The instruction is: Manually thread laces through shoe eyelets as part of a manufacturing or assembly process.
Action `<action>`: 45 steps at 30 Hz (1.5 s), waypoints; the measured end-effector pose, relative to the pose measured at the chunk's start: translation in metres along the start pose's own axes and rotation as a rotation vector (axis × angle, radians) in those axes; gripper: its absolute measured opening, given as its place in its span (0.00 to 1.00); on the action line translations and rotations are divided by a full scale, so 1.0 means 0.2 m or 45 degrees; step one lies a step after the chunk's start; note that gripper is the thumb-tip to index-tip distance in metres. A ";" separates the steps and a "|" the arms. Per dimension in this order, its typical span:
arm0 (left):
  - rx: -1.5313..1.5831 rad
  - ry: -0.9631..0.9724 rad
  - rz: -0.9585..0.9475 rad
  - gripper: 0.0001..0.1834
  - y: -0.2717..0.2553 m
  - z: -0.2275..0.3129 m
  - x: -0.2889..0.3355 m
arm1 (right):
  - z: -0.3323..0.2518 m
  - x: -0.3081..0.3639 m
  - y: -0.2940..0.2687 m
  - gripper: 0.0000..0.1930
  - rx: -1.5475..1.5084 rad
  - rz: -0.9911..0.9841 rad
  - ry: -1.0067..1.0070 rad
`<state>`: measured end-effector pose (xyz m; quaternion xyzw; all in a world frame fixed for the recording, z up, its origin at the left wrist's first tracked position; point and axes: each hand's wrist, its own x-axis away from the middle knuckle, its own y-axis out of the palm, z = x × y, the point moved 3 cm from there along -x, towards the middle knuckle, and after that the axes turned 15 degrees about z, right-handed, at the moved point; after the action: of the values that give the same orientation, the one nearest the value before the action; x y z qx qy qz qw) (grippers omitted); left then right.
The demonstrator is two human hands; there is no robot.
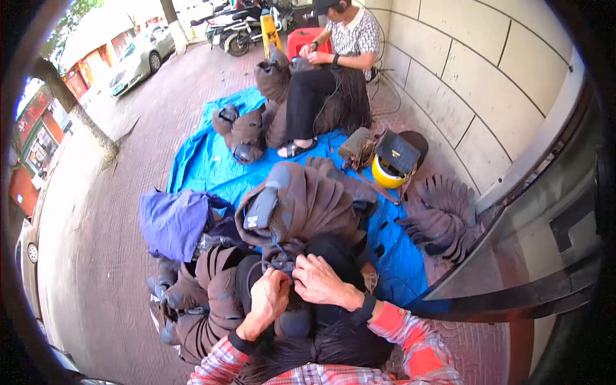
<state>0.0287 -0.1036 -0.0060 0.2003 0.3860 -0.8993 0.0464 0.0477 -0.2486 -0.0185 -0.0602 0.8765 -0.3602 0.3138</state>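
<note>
1. Reddish paving (122,256) fills the left of the head view, with a pale tiled wall (475,64) on the far right and a blue sheet (192,163) spread in the middle.
2. On the far part of the sheet sits a co-worker (353,35), bent over, with both hands together at the lap.
3. Between the person's two hands is a small dark grey piece (281,259); its visible part runs roughly left to right. Its far edge looks looped, and which end is its front cannot be told.
4. It lies at the fingertips of both hands, just beyond the left hand and to the left of the right hand, above dark material at the lap.
5. The left hand (269,296) is curled, thumb and forefinger pinching the near left part of the piece.
6. The right hand (317,280) is bent and turned leftward, fingertips at the piece's right side; whether its thumb presses cannot be told.
7. Just beyond the hands rests a brown stack (311,202); a brown pile (221,282) and purple cloth (176,221) are left, and a yellow helmet (385,176) is far right.
</note>
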 end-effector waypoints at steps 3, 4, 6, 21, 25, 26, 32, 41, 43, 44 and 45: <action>-0.032 -0.013 0.013 0.03 0.00 0.05 0.02 | 0.02 0.00 -0.01 0.07 -0.108 -0.059 0.119; -0.101 0.009 0.005 0.06 -0.01 0.05 0.03 | 0.03 -0.01 -0.01 0.07 -0.106 -0.088 0.149; -0.171 0.028 0.002 0.10 -0.02 0.08 0.02 | 0.04 -0.03 -0.02 0.07 -0.103 -0.120 0.175; 0.106 -0.314 -0.620 0.31 -0.27 0.09 -0.09 | 0.05 -0.09 -0.39 0.04 -0.947 0.435 0.846; 1.155 -0.584 -0.639 0.27 -0.29 0.12 -0.09 | 0.00 -0.09 -0.25 0.07 -2.089 0.316 1.099; 0.950 -0.531 -0.634 0.28 -0.33 0.11 -0.10 | 0.05 -0.07 -0.25 0.06 -2.059 0.417 1.079; -0.067 0.488 0.086 0.24 -0.33 0.09 -0.23 | 0.42 0.04 -0.74 0.17 -1.567 1.309 0.822; 0.272 0.064 -0.153 0.07 -0.10 -0.06 -0.31 | 0.51 0.17 -0.80 0.13 -0.894 1.255 0.936; 0.064 0.299 -0.207 0.08 -0.04 -0.01 -0.23 | 0.40 0.12 -0.82 0.13 -0.856 1.265 0.919; 0.051 0.250 -0.254 0.08 -0.02 0.01 -0.20 | 0.37 0.11 -0.85 0.12 -0.870 1.249 0.893; 0.034 0.202 -0.299 0.09 -0.01 0.03 -0.18 | 0.34 0.10 -0.88 0.11 -0.887 1.232 0.865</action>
<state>0.0591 -0.1086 0.0126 0.2247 0.3971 -0.8850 -0.0926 0.0514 -0.4242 0.0520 0.3570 0.9192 0.1247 0.1095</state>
